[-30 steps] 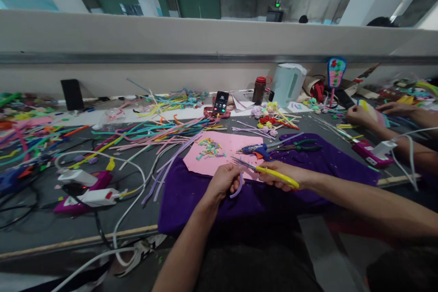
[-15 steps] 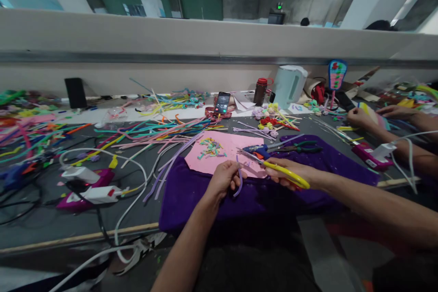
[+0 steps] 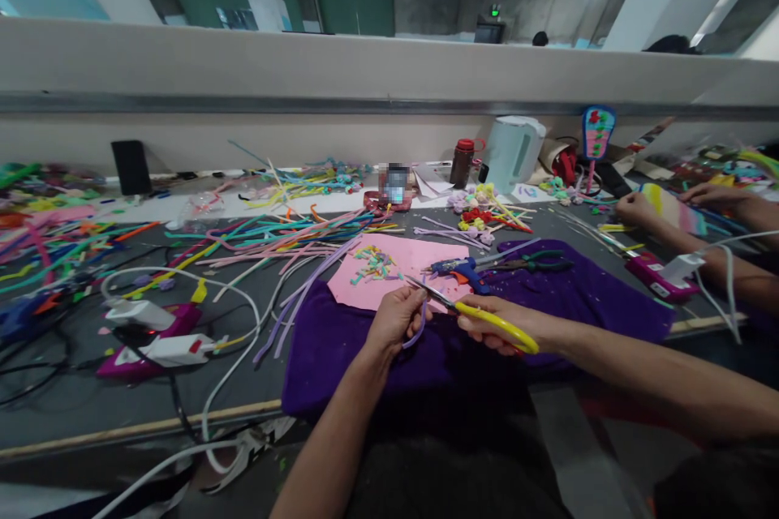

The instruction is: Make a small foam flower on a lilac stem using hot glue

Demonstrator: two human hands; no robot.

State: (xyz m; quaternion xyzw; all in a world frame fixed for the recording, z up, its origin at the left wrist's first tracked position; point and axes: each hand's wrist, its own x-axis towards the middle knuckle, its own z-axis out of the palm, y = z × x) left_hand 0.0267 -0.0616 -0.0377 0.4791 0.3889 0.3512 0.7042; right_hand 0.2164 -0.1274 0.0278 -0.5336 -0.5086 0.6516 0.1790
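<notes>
we keep the left hand pinching the lilac pipe cleaner taut; the right hand, gripping the yellow scissors, apparently closes squarely over the purple cloth.

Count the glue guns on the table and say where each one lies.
3 clearly: a blue glue gun on the pink sheet beyond the scissors, and two magenta-and-white glue guns at left among the cables. Others may hide in the clutter.

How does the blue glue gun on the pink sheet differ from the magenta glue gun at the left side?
The blue glue gun is blue with an orange trigger; the magenta glue gun is magenta and white. The blue glue gun lies on the pink sheet near the yellow scissors; the magenta glue gun lies on the grey table among white cables. Neither hand touches either.
</notes>
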